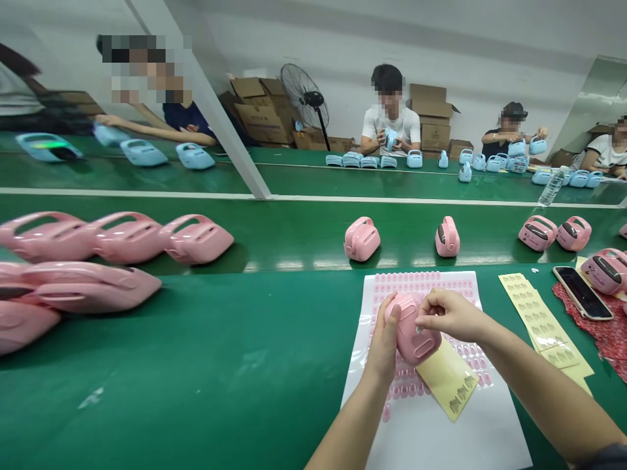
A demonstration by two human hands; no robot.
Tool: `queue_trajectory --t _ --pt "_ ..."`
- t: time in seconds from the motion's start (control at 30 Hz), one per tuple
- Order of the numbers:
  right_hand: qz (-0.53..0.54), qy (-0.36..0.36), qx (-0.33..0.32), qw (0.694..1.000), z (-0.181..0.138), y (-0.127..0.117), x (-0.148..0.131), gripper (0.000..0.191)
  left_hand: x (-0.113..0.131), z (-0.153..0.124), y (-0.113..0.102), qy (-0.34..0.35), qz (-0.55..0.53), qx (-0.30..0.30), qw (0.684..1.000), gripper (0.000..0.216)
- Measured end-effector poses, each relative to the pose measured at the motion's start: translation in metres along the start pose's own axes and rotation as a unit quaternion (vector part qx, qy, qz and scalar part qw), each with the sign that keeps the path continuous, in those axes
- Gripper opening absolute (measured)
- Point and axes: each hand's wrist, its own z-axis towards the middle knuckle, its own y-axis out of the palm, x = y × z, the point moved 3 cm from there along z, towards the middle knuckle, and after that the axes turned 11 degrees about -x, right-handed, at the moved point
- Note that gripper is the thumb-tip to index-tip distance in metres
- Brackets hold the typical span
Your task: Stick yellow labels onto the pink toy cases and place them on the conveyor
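In the head view my left hand (383, 343) is closed around the side of a pink plastic handled case (414, 346), tilted up above the table. Thumb and forefinger of my right hand (453, 314) are pinched against the face of the case. A tiny whitish bit shows at those fingertips, too small to name. Below both hands lies a white sheet (490, 424) bearing rows of small pink oval stickers (406, 390). On top of it rests a yellow label sheet (448, 378) with dark print, partly hidden by the case.
More pink cases (362, 239) stand along the green bench (220, 391), several grouped at left. At right are yellow label strips (539, 320), a phone (582, 292) on red bubble wrap (595, 333), and a plastic bottle (552, 187). Co-workers (390, 124) opposite handle blue cases (414, 158).
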Motion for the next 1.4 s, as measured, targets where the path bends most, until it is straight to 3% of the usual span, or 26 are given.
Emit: queue_trajectory --t 0.37,0.77,0.87,1.0,1.13,1.23,1.3,1.4 --pt "0.016 0.02 0.043 0.999 0.001 0.008 0.011 0.015 0.001 -0.002 0.003 -0.013 -0.021 -0.002 1.0 0.068" --pt "-0.07 -0.003 0.098 0.993 0.002 0.007 0.013 0.013 0.003 -0.003 0.004 -0.008 -0.028 0.003 1.0 0.069" --pt "-0.119 -0.032 0.123 0.985 -0.001 0.012 0.012 0.014 0.004 -0.004 0.005 -0.013 -0.029 -0.001 0.999 0.07" --pt "-0.195 -0.13 0.177 0.956 -0.009 0.021 0.007 0.014 0.004 -0.004 0.004 -0.009 -0.019 0.006 1.0 0.068" --pt "-0.085 -0.159 0.227 0.957 -0.015 0.014 0.016 0.014 0.003 -0.005 0.002 -0.014 -0.034 0.031 0.999 0.067" --pt "-0.033 -0.082 0.265 0.96 -0.011 -0.001 0.037 0.017 0.002 -0.006 0.005 -0.036 -0.107 -0.001 0.994 0.068" --pt "-0.011 0.01 0.194 0.981 -0.003 -0.003 0.056 0.031 0.001 -0.008 0.011 -0.068 -0.17 -0.06 0.981 0.071" --pt "0.094 0.121 0.017 0.988 0.005 0.01 0.08 0.036 -0.001 -0.011 0.018 -0.097 -0.212 -0.112 0.966 0.081"
